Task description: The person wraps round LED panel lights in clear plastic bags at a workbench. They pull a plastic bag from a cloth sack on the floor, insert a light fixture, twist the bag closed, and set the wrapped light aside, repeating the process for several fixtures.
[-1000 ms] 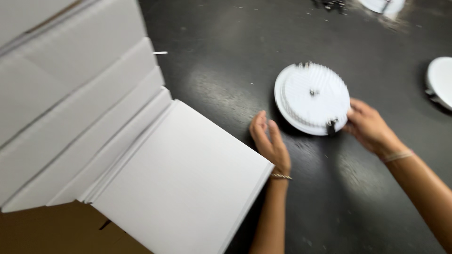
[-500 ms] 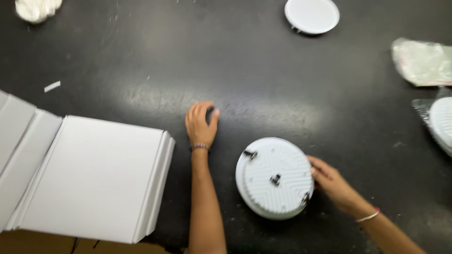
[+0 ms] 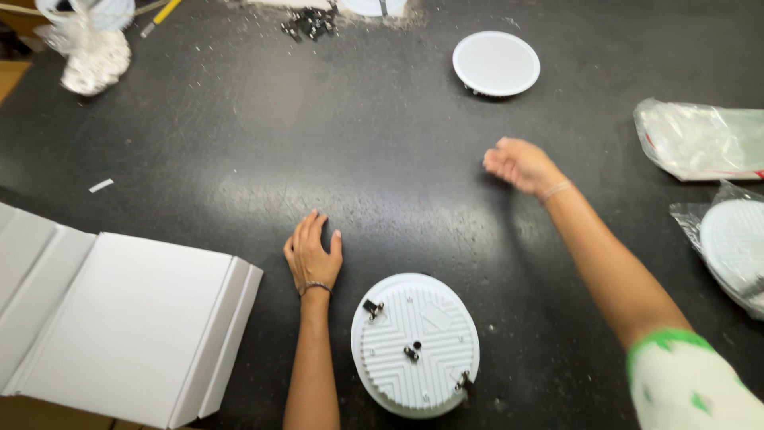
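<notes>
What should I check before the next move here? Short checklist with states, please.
1. Left hand empty and flat on the black table: ok.
2. Right hand free, raised over the table, holding nothing visible: ok, though it is blurred.
3. Round white ribbed fixture lying back side up near the table edge, touched by neither hand: ok.
4. Both spring clips on that fixture seated: cannot tell.
5. White cardboard box left of the left hand, apart from the fixture: ok.
6. Second white round fixture beyond the right hand, nothing between them: ok.
</notes>
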### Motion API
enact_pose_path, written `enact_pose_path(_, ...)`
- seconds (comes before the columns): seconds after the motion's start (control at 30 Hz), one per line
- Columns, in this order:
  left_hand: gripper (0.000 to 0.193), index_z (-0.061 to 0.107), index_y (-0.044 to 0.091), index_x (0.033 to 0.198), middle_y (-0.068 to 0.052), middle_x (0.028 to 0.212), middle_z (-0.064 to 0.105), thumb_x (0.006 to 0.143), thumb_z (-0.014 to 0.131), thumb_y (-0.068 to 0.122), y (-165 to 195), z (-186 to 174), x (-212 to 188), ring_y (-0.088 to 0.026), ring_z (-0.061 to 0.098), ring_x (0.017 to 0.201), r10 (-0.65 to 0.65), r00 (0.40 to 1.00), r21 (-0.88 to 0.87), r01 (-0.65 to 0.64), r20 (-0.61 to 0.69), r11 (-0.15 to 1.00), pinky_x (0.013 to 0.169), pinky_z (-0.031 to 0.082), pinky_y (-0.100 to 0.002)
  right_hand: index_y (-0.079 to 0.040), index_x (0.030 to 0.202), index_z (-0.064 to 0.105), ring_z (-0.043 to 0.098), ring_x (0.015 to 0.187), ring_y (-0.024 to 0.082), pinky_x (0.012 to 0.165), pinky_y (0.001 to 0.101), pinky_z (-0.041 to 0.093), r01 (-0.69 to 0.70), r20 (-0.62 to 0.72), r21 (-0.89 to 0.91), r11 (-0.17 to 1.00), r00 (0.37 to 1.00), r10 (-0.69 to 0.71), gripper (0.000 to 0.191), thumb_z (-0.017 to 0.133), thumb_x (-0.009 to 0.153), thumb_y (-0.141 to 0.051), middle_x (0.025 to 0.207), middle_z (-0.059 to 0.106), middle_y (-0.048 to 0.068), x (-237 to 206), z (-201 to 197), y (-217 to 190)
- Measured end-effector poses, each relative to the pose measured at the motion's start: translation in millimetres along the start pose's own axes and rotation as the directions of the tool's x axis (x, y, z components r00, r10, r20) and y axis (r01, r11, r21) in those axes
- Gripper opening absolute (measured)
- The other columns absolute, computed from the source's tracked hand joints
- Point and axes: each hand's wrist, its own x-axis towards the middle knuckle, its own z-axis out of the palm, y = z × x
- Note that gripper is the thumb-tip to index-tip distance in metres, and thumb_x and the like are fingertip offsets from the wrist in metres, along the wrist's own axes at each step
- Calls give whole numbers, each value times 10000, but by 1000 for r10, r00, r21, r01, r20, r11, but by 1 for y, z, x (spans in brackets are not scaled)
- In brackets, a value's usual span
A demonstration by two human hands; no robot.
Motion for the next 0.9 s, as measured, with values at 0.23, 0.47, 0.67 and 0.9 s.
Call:
enact_pose_path(0.23, 433, 661, 145, 1297, -29, 1472, 580, 896, 689, 307, 3, -5, 5, -223, 473, 1400, -23, 1000, 46, 23, 10, 999, 1143, 307, -450, 78, 1279, 446, 707, 863, 250, 802, 391, 684, 261, -500, 4, 965, 836, -224, 335, 546, 1062, -157, 1124, 605, 185, 103, 23, -57)
enact_pose_path(0.47, 421, 663, 148, 1290, -26, 1467, 581, 904, 682, 314, 3, -4, 4, -231, 467, 1399, -56, 998, 60, 53, 42, 997, 1148, 301, -447, -24, 1368, 338, 720, 862, 223, 768, 356, 699, 306, -618, -39, 951, 741, -263, 477, 531, 942, 72, 1205, 601, 191, 101, 30, -61)
enact_pose_path(0.67, 382, 684, 136, 1254, -42, 1456, 600, 907, 695, 296, -3, 2, 1, -245, 486, 1389, -3, 1000, 39, 3, -3, 999, 1148, 300, -458, -35, 1424, 293, 712, 938, 239, 831, 377, 676, 344, -446, -46, 938, 833, -327, 543, 576, 970, 54, 1262, 582, 201, 37, -26, -12)
enact_pose_path(0.9, 315, 705, 151, 1192, -58, 1394, 653, 897, 741, 256, -14, 10, -6, -255, 546, 1346, 19, 998, -92, -24, -55, 995, 1137, 342, -459, -37, 1506, 356, 678, 1160, 239, 983, 387, 601, 222, -379, -61, 973, 897, -228, 499, 581, 1061, -5, 1373, 580, 172, -209, -119, 92)
